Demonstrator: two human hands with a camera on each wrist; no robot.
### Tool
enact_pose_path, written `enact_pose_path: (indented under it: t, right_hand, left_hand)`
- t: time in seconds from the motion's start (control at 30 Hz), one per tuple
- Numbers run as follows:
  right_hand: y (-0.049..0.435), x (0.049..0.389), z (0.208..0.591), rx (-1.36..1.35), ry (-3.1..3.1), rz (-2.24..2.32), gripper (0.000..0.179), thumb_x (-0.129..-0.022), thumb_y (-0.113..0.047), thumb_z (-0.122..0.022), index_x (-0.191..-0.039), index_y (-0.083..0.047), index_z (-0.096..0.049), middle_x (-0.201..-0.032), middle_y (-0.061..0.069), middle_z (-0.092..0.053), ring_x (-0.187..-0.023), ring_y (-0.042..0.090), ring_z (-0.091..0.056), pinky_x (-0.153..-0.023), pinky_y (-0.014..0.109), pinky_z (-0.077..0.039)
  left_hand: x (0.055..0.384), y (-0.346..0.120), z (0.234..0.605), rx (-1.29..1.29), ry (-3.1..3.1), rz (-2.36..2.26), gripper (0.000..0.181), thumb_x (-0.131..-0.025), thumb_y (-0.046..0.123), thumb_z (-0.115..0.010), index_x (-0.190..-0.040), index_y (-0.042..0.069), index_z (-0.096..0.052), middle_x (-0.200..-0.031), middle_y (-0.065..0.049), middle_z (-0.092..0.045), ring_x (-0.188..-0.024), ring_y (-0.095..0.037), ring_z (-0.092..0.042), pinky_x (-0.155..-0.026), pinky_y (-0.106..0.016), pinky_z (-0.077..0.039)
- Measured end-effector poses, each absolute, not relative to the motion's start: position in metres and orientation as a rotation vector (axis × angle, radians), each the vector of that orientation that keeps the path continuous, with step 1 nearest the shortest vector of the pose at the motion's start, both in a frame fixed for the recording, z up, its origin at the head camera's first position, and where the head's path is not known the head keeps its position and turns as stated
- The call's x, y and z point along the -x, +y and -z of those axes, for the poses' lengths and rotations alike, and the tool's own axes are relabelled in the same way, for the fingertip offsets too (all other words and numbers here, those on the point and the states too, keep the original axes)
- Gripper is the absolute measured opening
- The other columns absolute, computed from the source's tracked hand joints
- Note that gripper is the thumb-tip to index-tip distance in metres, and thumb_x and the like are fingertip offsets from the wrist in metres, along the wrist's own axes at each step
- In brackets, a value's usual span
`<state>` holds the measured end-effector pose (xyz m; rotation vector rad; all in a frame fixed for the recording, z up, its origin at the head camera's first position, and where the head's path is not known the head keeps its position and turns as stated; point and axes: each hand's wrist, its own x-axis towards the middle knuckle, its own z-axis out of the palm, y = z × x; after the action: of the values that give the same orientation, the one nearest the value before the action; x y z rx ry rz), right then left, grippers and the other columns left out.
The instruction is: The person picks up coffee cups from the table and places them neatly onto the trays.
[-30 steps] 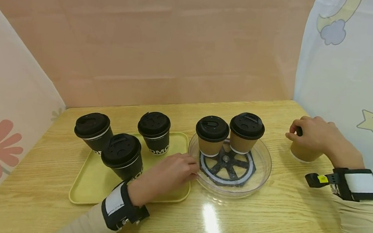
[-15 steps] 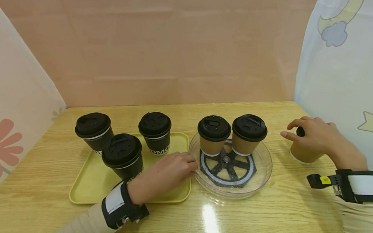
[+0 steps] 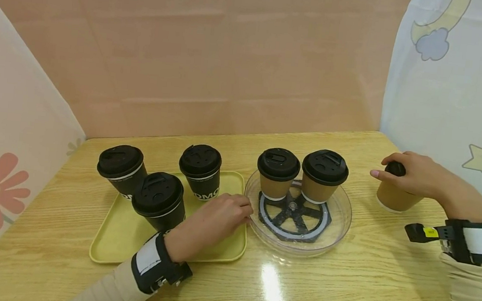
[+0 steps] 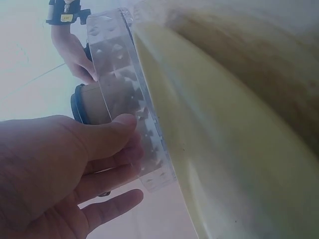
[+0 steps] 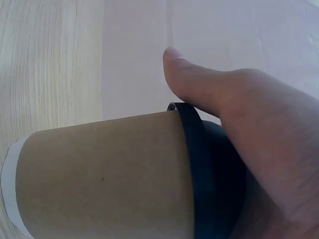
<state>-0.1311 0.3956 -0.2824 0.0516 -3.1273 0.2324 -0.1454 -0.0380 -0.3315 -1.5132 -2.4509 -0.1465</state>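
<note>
A clear round turntable [image 3: 338,223] holds two brown paper cups, a left one [image 3: 275,188] and a right one [image 3: 316,190], both with black lids. My left hand [image 3: 221,216] pinches the turntable's left wall; in the left wrist view the thumb and fingers meet at the clear wall [image 4: 119,74]. At the far right a third brown cup [image 3: 395,195] with a black lid stands on the table. My right hand [image 3: 426,175] is over that lid, its thumb straight and off the cup in the right wrist view. Its other fingers are mostly hidden.
A yellow tray [image 3: 105,249] lies left of the turntable, under my left forearm. Three black lidded cups stand on or at it: a rear left one [image 3: 129,181], a front one [image 3: 169,216] and a rear right one [image 3: 204,183]. A peach backdrop [image 3: 231,72] rises behind the table.
The turntable has turned slightly, its two cups shifting right. My left hand has moved a little left and away. My right thumb has straightened off the cup, and that hand has shifted right.
</note>
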Motion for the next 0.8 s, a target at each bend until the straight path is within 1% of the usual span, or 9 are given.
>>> enact_pose_path:
  t: [0.1, 0.2, 0.33, 0.47, 0.6, 0.8]
  right_hand:
    - [0.396, 0.132, 0.284, -0.077, -3.123, -0.251, 0.061, -0.093, -0.046, -0.059, -0.124, 0.007, -0.058, -0.12, 0.031, -0.058, -0.106, 0.049, -0.057, -0.085, 0.061, -0.047]
    - [0.397, 0.132, 0.285, -0.099, -3.115, -0.224, 0.055, -0.094, -0.042, -0.06, -0.121, 0.006, -0.06, -0.116, 0.029, -0.059, -0.102, 0.046, -0.059, -0.083, 0.06, -0.048]
    - [0.397, 0.132, 0.285, -0.1, -3.097, -0.195, 0.047, -0.093, -0.036, -0.062, -0.117, 0.004, -0.062, -0.112, 0.028, -0.06, -0.099, 0.043, -0.059, -0.081, 0.058, -0.048]
    - [0.396, 0.132, 0.283, -0.086, -3.087, -0.196, 0.045, -0.092, -0.034, -0.062, -0.117, 0.004, -0.062, -0.114, 0.028, -0.061, -0.101, 0.044, -0.059, -0.082, 0.058, -0.048]
    - [0.395, 0.131, 0.279, -0.071, -3.068, -0.182, 0.045, -0.093, -0.034, -0.06, -0.118, 0.003, -0.061, -0.117, 0.03, -0.061, -0.101, 0.046, -0.059, -0.081, 0.059, -0.049]
    - [0.391, 0.128, 0.269, -0.069, -2.989, -0.141, 0.041, -0.091, -0.034, -0.06, -0.116, -0.001, -0.062, -0.117, 0.029, -0.061, -0.097, 0.046, -0.061, -0.078, 0.06, -0.049]
  left_hand:
    - [0.146, -0.039, 0.332, 1.508, -2.451, 0.133, 0.006, -0.091, 0.02, -0.068, -0.092, 0.016, -0.072, -0.091, 0.006, -0.068, -0.087, -0.009, -0.066, -0.079, -0.03, -0.055]
    - [0.145, -0.039, 0.333, 1.501, -2.445, 0.11, 0.007, -0.09, 0.023, -0.069, -0.091, 0.016, -0.072, -0.092, 0.006, -0.067, -0.088, -0.011, -0.066, -0.08, -0.031, -0.055]
    - [0.144, -0.04, 0.333, 1.511, -2.44, 0.075, 0.009, -0.091, 0.024, -0.069, -0.096, 0.017, -0.072, -0.098, 0.005, -0.068, -0.095, -0.012, -0.066, -0.087, -0.031, -0.054]
    - [0.143, -0.04, 0.332, 1.529, -2.445, 0.055, 0.012, -0.092, 0.026, -0.067, -0.1, 0.018, -0.072, -0.104, 0.005, -0.069, -0.102, -0.012, -0.065, -0.093, -0.031, -0.053]
    - [0.143, -0.04, 0.332, 1.54, -2.44, 0.049, 0.012, -0.093, 0.026, -0.066, -0.1, 0.018, -0.072, -0.103, 0.006, -0.069, -0.103, -0.012, -0.065, -0.094, -0.031, -0.053]
    - [0.144, -0.04, 0.331, 1.553, -2.433, 0.028, 0.013, -0.094, 0.027, -0.064, -0.101, 0.019, -0.072, -0.104, 0.006, -0.07, -0.105, -0.012, -0.065, -0.095, -0.032, -0.052]
